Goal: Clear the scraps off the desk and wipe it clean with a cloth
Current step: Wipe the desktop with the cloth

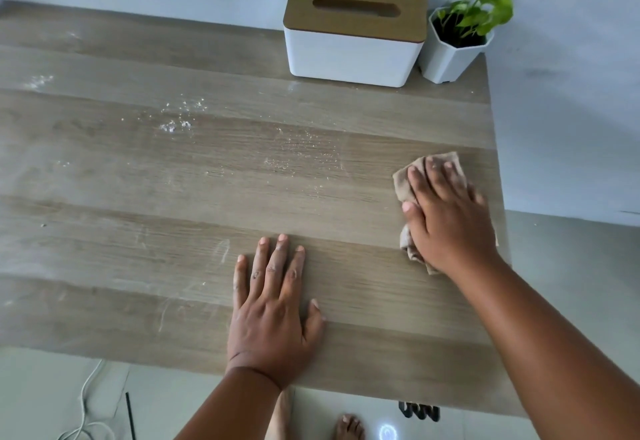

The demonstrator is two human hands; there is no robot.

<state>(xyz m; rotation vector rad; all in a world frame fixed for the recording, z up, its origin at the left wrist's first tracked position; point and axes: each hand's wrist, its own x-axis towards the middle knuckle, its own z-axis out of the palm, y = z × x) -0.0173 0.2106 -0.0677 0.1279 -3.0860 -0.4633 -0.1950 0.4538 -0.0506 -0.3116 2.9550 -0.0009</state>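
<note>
Beige cloth (408, 179) lies crumpled on the wood-grain desk (173, 231) at mid-right of frame, near the desk's right edge. Right hand (446, 211) lies flat on top of it, fingers straight & slightly spread, pressing it down rather than gripping; cloth pokes out past the fingertips at top and bunches under the heel of the palm. Left hand (273, 304) rests palm-down on bare desk at lower centre, fingers straight and together, thumb out to the right, holding nothing, well apart from the cloth.

White powdery crumbs (176, 124) dot the desk at upper-left centre, w/ a finer scatter (301, 155) towards the middle and pale smear streaks (221, 252) just left of the left hand.

Upper right of frame, at the desk's back edge: white tissue box w/ wooden lid (353, 30), slot on top, and just beside it on the right a white faceted pot w/ green plant (453, 48).

Below the desk at bottom: pale floor, white cable (85, 401) lower left, bare foot (348, 427)
</note>
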